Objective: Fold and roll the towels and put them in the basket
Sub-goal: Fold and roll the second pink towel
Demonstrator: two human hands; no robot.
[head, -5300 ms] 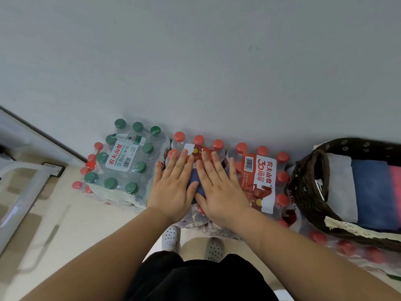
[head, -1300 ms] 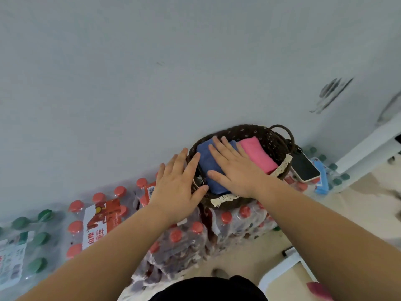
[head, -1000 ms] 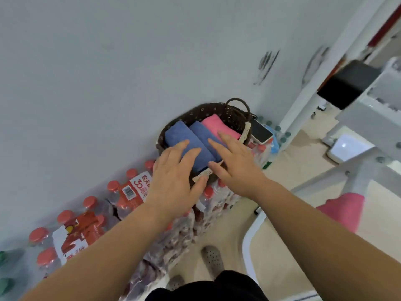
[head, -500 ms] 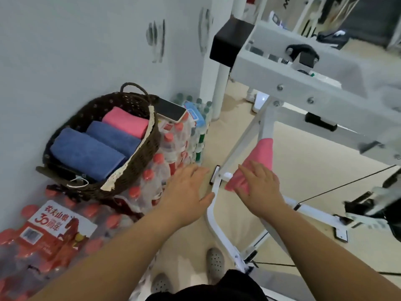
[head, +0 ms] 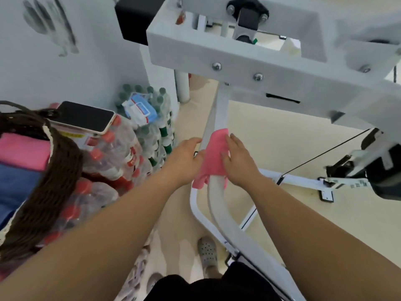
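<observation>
A pink towel (head: 213, 157) hangs over a slanted white bar of a metal frame (head: 219, 111) in the middle of the view. My right hand (head: 238, 162) lies over the towel's right side and holds it, thumb on its top face. My left hand (head: 185, 160) reaches to the towel's left edge, fingers fairly straight, thumb touching the cloth. At the left edge stands the brown woven basket (head: 45, 192), holding a rolled pink towel (head: 23, 151) and a blue towel (head: 15, 187).
The basket sits on shrink-wrapped packs of red-capped bottles (head: 112, 161). A phone (head: 83, 116) lies on the packs, and green-capped bottles (head: 156, 127) stand by the wall. The large white machine frame (head: 260, 61) fills the upper right. Beige floor lies below.
I have turned from the basket to the white frame on the right. Both hands left the basket. The right hand reached the hanging pink towel first; the left now touches it too.
</observation>
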